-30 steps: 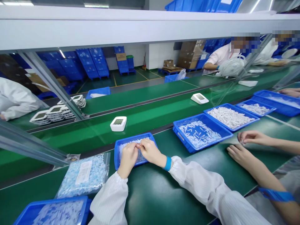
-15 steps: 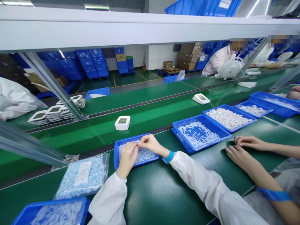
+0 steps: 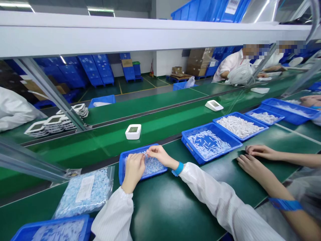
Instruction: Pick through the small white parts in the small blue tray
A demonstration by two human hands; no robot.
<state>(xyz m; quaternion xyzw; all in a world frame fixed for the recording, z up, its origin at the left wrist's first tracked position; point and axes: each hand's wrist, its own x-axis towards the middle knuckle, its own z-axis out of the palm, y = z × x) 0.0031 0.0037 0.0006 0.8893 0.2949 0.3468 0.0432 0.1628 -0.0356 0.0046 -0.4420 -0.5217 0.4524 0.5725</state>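
Both of my hands are over a blue tray (image 3: 147, 178) of small pale blue and white plastic pieces (image 3: 153, 165). My left hand (image 3: 134, 170) has its back to me and its fingers curled together. Thumb and fingers of my right hand (image 3: 161, 156) are pinched, close to the left fingertips. Whatever lies between the fingertips is too small and too hidden to name. To the left of my left hand lies a clear bag (image 3: 100, 190) full of light blue pieces, with a white label on it.
Another blue tray (image 3: 86, 227) stands at the front left. On the right are trays of white pieces (image 3: 209, 157). White devices with screens (image 3: 133, 132) sit on the green conveyor (image 3: 170, 117). A co-worker's hands (image 3: 255, 164) rest on the table at right.
My left hand has shifted slightly to the left, and a small gap shows between the two hands. The view has turned a little. The near white device has moved right relative to the tray.
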